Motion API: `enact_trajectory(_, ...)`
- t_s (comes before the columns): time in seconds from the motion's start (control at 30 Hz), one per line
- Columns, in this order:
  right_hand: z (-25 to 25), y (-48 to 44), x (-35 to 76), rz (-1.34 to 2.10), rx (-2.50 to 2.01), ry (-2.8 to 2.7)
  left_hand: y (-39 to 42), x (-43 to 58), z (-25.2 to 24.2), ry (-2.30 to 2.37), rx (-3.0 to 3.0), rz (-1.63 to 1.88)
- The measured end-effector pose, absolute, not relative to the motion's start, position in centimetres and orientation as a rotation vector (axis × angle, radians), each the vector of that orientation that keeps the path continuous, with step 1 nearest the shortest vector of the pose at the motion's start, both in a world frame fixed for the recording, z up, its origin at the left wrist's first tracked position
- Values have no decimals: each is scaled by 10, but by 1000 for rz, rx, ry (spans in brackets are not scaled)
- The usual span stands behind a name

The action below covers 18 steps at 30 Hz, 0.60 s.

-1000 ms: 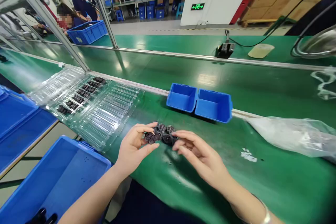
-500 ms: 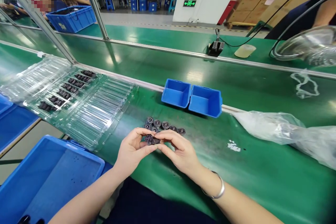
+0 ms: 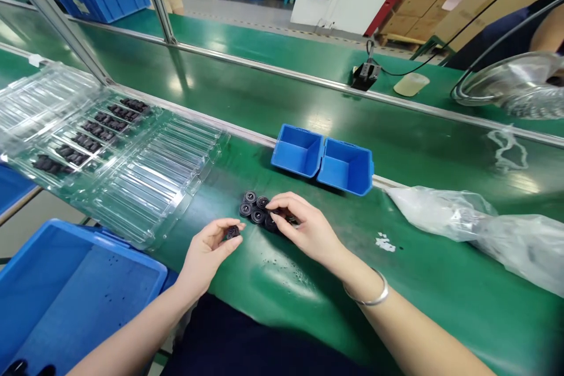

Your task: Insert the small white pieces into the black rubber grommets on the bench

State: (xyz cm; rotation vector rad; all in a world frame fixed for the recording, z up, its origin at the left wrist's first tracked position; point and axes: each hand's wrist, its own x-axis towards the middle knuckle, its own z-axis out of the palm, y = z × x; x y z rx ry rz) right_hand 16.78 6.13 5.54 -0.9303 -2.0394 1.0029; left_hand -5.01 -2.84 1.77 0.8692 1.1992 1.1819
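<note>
Black all over, the little round wheel-like part (image 3: 232,232) is pinched between the thumb and fingertips of the left hand (image 3: 203,254), held just above the green tabletop (image 3: 374,323). Right next to it, kinda bunched together, there's a cluster of similar black wheels (image 3: 252,209) sitting on the green. The right hand (image 3: 315,234) is over the right end of that bunch, thumb and fingers curled close together at the wheels, but they cover the spot, so I can't tell if it's actually gripping one. That wrist has a silver bangle (image 3: 375,297) on it.

Moving out: two small blue bins (image 3: 347,173) sit side by side beyond the wheels, and some white scraps (image 3: 385,242) lie off to the right, near a crumpled clear plastic bag (image 3: 445,214). Over left there's a clear ribbed plastic tray (image 3: 152,173) with rows of black parts (image 3: 97,130) in it, and a big blue tub (image 3: 99,288) lower down, nearer the person.
</note>
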Motion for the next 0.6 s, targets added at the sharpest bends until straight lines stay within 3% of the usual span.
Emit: enact_trajectory(0.6,40,72,152,707,-820,-2476,-27,-45,3,1167,908,1067)
